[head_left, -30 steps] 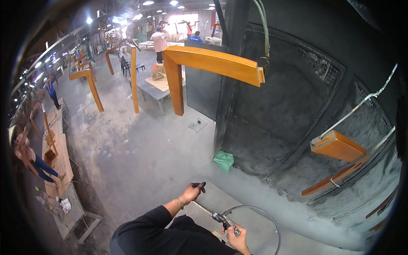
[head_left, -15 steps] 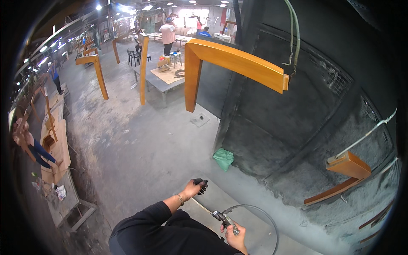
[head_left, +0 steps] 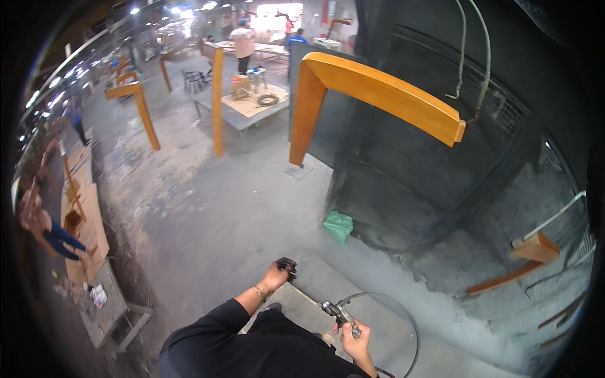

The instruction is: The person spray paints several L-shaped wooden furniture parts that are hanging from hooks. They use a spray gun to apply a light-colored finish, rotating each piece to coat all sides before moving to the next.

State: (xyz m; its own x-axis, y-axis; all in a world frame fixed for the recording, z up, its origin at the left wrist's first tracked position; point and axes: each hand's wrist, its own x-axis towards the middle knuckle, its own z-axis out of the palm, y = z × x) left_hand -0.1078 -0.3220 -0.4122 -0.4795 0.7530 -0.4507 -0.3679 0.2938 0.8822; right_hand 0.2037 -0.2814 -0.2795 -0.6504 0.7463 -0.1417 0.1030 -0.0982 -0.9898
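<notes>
My right hand (head_left: 357, 340) is closed around the handle of a metal spray gun (head_left: 339, 315), low in front of my body. A dark hose (head_left: 413, 327) loops out from the gun to the right. To the left of the gun, my left hand (head_left: 283, 271) has dark-covered fingers curled inward. Whatever those fingers hold, if anything, is hidden. Beyond both hands hangs an orange-brown, L-shaped wooden frame piece (head_left: 384, 88), held at its right end below a bent wire hook (head_left: 482, 88). Neither hand touches it.
Other wooden pieces hang at left (head_left: 145, 116), in the middle (head_left: 217, 104) and at right (head_left: 510, 277). A dark booth wall (head_left: 403, 176) stands at right, with a green bag (head_left: 338, 225) at its foot. A low table (head_left: 242, 120) and several people are farther off.
The view has shifted slightly. The nearest hanging wooden piece appears farther right and turned a little. My left hand has moved slightly left and up; my right hand still grips the spray gun.
</notes>
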